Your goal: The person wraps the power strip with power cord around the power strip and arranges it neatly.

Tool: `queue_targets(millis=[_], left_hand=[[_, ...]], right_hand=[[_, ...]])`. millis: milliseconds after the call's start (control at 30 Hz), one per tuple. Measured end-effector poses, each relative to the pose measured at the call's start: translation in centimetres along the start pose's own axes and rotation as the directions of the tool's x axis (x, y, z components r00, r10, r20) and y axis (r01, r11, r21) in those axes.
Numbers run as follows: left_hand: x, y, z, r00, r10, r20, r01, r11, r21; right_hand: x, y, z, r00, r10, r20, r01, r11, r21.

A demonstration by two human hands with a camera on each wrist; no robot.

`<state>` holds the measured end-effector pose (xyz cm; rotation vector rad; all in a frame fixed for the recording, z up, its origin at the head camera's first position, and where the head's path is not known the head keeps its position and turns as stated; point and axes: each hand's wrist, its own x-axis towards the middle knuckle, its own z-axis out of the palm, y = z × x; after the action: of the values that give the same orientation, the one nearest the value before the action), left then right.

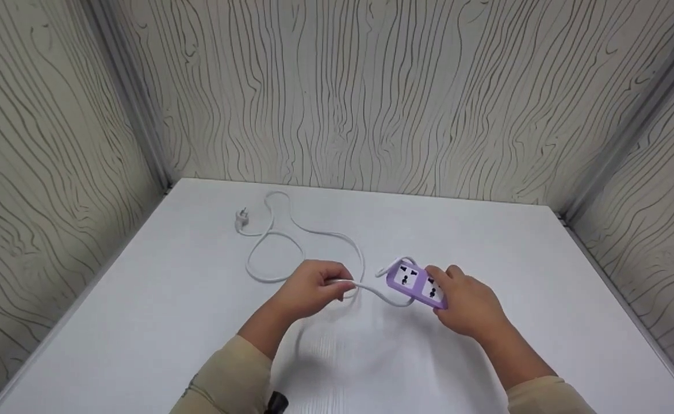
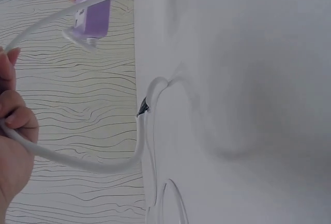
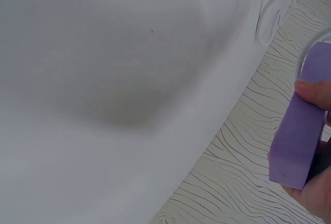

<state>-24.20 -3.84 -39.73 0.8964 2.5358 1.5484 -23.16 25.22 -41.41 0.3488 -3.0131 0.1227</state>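
My right hand (image 1: 468, 300) grips the right end of a purple power strip (image 1: 416, 286) with white socket faces, held above the table. In the right wrist view the strip's plain purple side (image 3: 300, 131) shows, with fingers wrapped about it. To the left, my left hand (image 1: 314, 287) pinches the white cord (image 1: 386, 299) between thumb and fingers. A stretch of that cord passes around the strip near its left end. The left wrist view shows the cord (image 2: 88, 164) running out of the left hand and down toward the table.
The rest of the cord lies in loose loops (image 1: 265, 280) on the white table (image 1: 141, 322), with its plug (image 1: 242, 219) at the back left. Wood-patterned panels (image 1: 337, 98) enclose the table at the back and sides. A small black object (image 1: 277, 401) shows by the left sleeve.
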Motion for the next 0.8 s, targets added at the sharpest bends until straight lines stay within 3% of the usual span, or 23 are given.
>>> queue_targets(millis=[433, 667, 800], left_hand=[[1.0, 1.7, -0.9, 0.996, 0.088, 0.012, -0.088, 0.996, 0.028], [1.9, 2.8, -1.1, 0.995, 0.094, 0.041, -0.097, 0.991, 0.087], [2.5, 2.6, -1.0, 0.992, 0.126, 0.028, -0.129, 0.984, 0.120]], right_hand=[[0.0, -0.5, 0.8, 0.999, 0.006, 0.031, -0.007, 1.000, 0.001], [-0.2, -0.9, 1.5, 0.993, -0.105, 0.060, 0.106, 0.994, -0.011], [-0.3, -0.7, 1.5, 0.978, -0.201, 0.053, 0.202, 0.979, -0.011]])
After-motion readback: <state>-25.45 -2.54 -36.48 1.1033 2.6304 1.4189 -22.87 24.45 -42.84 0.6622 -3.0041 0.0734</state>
